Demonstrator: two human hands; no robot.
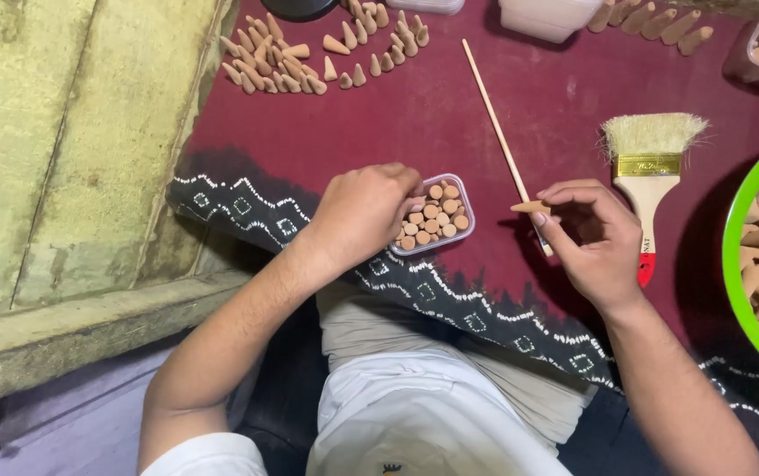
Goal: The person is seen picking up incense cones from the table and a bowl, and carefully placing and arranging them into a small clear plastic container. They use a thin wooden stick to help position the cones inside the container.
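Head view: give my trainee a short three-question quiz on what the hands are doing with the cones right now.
1. True or false: the right hand pinches a single tan cone at its fingertips.
2. What does the left hand rest on?
A. the paintbrush
B. the small clear box of cones
C. the green bowl
3. Fill in: the thin wooden stick lies on the ____ cloth.

Key
1. True.
2. B; its fingers sit at the box's left edge.
3. Maroon.
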